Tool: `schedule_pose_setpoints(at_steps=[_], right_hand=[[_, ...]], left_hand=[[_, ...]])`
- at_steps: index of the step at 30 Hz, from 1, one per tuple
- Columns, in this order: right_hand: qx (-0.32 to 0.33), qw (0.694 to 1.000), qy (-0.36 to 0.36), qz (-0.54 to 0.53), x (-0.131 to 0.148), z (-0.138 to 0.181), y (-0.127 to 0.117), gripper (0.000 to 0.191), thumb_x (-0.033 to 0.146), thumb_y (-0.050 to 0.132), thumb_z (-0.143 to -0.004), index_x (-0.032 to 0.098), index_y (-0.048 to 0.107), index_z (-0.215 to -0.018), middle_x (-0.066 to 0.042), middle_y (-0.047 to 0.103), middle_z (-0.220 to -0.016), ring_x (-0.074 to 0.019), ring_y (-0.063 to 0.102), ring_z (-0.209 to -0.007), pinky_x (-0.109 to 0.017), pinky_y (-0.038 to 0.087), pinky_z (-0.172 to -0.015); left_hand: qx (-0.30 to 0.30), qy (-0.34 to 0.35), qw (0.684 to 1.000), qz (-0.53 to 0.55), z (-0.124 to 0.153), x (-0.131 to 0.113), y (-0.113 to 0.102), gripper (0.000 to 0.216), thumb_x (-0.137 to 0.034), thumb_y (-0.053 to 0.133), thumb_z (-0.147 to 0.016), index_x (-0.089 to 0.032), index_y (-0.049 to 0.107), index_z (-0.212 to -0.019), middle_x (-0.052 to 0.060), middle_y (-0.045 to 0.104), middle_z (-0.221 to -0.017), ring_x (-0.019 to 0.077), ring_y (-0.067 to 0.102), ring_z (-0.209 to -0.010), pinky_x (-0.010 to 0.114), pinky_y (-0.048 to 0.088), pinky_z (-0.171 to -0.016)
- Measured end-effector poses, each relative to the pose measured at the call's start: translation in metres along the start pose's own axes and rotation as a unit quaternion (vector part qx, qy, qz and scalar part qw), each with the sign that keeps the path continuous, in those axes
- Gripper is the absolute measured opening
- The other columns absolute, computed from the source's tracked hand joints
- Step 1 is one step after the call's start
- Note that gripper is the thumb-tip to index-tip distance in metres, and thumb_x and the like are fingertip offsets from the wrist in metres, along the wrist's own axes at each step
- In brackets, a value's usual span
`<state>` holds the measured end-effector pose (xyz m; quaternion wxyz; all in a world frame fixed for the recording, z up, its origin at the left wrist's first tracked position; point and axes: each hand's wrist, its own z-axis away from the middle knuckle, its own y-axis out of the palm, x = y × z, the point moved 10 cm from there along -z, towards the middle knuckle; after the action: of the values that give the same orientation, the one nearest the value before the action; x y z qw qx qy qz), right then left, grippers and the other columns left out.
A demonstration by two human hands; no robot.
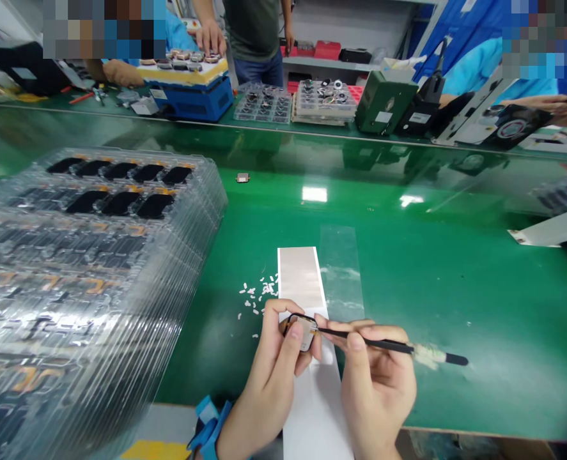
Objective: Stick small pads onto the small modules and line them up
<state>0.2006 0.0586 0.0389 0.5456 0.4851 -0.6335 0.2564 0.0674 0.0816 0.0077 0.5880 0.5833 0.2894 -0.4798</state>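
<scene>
Near the front of the green table, my left hand [276, 364] grips a small watch-sized display module [307, 337] by its edges, its grey back turned up toward me. A blue wrist strap [211, 427] circles that wrist. My right hand [379, 374] pinches black tweezers [388, 345], with tape wound round their rear end. Their tips touch the module's right edge; whether they hold anything there is too small to tell. Beneath both hands lies a long white backing strip [312, 409] with a beige section [300, 275] at its far end.
Stacked clear plastic trays [168, 268] of black display parts fill the left. Small white scraps [266, 287] lie beside the strip, a clear film [341, 268] to its right. Farther back sits a small part [243, 177]. Other people work across the table by a blue box [192, 96].
</scene>
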Motion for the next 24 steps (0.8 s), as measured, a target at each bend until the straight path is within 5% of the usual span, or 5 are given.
schedule_pose_setpoints(at_steps=[16, 24], right_hand=[[0.012, 0.999, 0.006, -0.045, 0.004, 0.0, 0.001, 0.013, 0.014, 0.054, -0.097, 0.026, 0.057, -0.1, -0.003, 0.07, -0.092, -0.0202, 0.076, -0.088, -0.031, 0.066, -0.065], [-0.032, 0.994, 0.055, 0.085, -0.005, -0.023, -0.068, 0.015, 0.018, 0.071, -0.088, 0.021, 0.059, -0.096, -0.004, 0.076, -0.088, -0.0218, 0.078, -0.084, -0.032, 0.066, -0.076]], left_hand=[[-0.061, 0.011, 0.998, -0.001, -0.006, 0.002, -0.011, 0.03, -0.046, 0.06, -0.097, -0.024, 0.043, -0.088, -0.007, 0.054, -0.061, 0.0075, 0.047, -0.052, 0.016, 0.032, -0.047], [0.027, -0.005, 0.983, -0.181, -0.001, 0.006, 0.006, 0.013, -0.032, 0.043, -0.105, -0.024, 0.043, -0.096, -0.003, 0.057, -0.074, 0.0141, 0.056, -0.068, 0.025, 0.04, -0.062]])
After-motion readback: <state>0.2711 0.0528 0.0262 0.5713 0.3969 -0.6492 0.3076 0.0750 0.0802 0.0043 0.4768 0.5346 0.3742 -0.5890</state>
